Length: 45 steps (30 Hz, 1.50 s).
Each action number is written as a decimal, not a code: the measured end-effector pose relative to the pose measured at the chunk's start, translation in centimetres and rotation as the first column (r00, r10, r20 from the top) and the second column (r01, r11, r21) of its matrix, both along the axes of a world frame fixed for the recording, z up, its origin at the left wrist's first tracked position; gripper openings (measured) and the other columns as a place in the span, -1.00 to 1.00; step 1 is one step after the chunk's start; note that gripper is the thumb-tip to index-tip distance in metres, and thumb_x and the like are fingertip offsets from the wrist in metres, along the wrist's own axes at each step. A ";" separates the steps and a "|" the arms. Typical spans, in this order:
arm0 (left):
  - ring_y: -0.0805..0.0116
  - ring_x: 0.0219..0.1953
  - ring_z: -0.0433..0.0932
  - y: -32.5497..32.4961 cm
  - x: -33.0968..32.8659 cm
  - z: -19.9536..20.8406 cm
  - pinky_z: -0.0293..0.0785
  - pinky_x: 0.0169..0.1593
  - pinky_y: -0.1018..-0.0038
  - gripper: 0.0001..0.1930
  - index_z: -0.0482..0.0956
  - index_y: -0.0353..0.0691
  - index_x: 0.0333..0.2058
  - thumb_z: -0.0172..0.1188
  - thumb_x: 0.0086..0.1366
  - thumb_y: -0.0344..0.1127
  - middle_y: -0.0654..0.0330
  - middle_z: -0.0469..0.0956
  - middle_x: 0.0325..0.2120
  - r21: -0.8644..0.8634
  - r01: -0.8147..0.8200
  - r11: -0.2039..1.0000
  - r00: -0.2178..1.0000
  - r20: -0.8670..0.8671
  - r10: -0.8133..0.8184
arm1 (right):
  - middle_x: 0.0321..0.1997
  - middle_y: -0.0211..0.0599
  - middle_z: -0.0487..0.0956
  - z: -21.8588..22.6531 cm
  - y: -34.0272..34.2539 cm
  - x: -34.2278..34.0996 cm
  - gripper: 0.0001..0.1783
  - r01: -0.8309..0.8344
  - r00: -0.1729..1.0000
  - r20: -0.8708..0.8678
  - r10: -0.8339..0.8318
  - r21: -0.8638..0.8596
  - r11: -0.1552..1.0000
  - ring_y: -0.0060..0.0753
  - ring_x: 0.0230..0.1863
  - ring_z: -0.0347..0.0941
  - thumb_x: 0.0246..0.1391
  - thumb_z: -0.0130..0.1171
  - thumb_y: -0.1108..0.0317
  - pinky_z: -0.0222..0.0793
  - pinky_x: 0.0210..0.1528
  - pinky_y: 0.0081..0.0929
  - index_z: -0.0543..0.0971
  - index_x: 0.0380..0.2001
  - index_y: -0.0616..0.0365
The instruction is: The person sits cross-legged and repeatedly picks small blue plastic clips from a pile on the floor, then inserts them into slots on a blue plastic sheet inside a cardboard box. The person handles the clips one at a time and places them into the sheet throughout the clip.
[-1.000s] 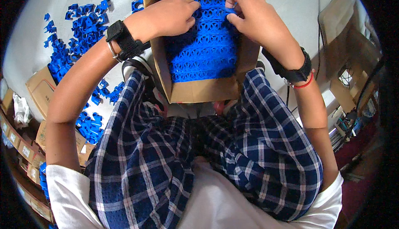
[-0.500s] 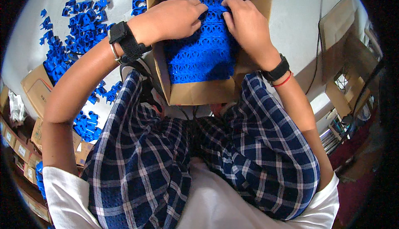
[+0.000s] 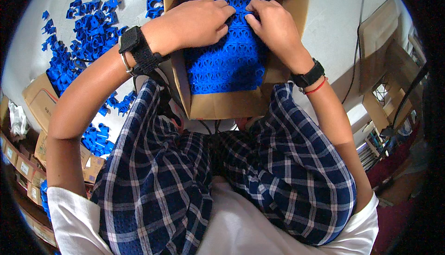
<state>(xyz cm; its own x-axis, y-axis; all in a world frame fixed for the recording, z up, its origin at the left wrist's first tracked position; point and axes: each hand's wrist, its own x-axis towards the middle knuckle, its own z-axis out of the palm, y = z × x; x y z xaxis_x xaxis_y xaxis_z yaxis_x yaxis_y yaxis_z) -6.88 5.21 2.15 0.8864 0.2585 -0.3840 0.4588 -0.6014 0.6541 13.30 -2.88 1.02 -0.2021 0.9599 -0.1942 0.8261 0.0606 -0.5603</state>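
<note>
A cardboard box (image 3: 222, 106) stands between my knees, packed with rows of blue plastic pipe clips (image 3: 222, 65). My left hand (image 3: 201, 22) reaches in over the left wall, its fingers curled and pressed to a row of clips toward the far half. My right hand (image 3: 276, 25) comes over the right side, with thumb and index finger pinched at the same row. A short stretch of that row shows between my fingertips. My palms hide the clips beneath them, and a shadow covers part of the nearer rows.
Loose blue clips (image 3: 95, 28) lie heaped on the pale floor (image 3: 324, 28) to the left, with more beside the box's far left corner. Cardboard cartons (image 3: 39, 97) stand at the left edge. A dark cable (image 3: 359, 37) runs along the floor at right, near a flat cardboard piece (image 3: 382, 28).
Both hands stay at the same part of the box, with only small finger shifts. The box and floor appear slightly displaced in the view.
</note>
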 end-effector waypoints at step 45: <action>-0.05 -0.03 0.48 0.0 -0.3 -0.3 0.44 0.05 0.16 -0.57 0.40 -0.27 0.09 0.13 0.23 -0.34 -0.03 0.48 -0.11 0.020 0.027 0.999 0.998 0.058 -0.028 | -0.32 -0.13 0.54 -0.8 -0.7 0.0 -0.86 -0.099 0.995 -0.019 0.101 0.084 0.991 -0.01 -0.20 0.48 0.01 0.07 0.45 0.44 -0.11 -0.14 0.52 -0.31 0.17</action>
